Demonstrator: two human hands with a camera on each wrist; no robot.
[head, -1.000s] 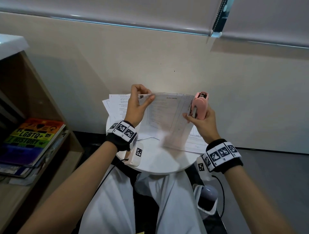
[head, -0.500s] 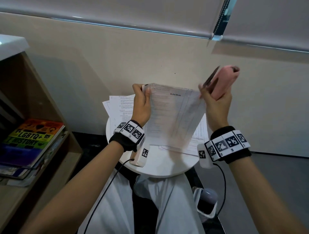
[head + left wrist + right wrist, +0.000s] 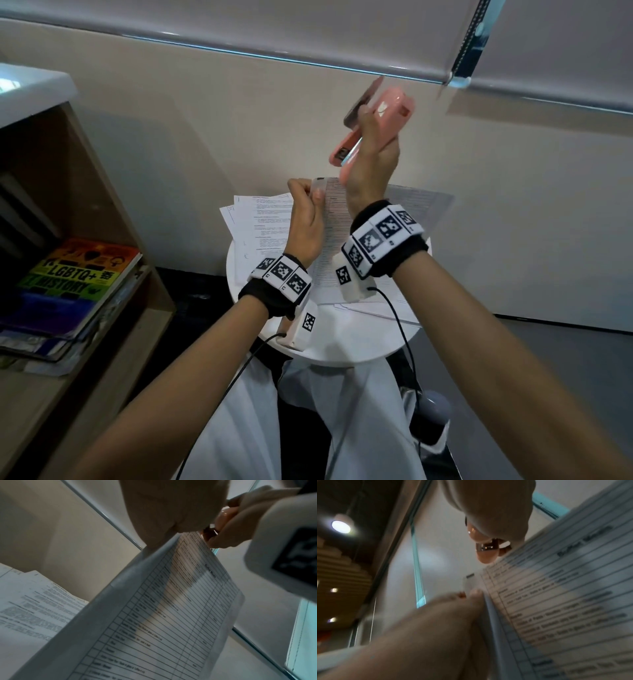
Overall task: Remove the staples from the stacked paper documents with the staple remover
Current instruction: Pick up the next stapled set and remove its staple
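Observation:
A stapled document [image 3: 333,222] with a printed table stands upright over the round white table [image 3: 342,346]. My left hand [image 3: 305,219] pinches its top left corner; thumb and fingertips [image 3: 471,596] show in the right wrist view just below a small dark mark [image 3: 470,575] on that corner. My right hand [image 3: 371,161] grips the pink staple remover [image 3: 387,109], raised just above and right of that corner, its lower end [image 3: 486,553] pointing down at the page's top edge. In the left wrist view the document [image 3: 171,615] rises towards the tool [image 3: 224,516].
Loose printed sheets [image 3: 263,219] lie on the table's far left, and more sheets [image 3: 421,205] on its right. A wooden shelf with stacked books [image 3: 68,284] stands at the left. The wall is close behind the table. A white device [image 3: 430,411] sits by my right knee.
My right hand left the page's right edge and swung left with the pink tool, now above the top left corner. The left hand kept its pinch on the corner.

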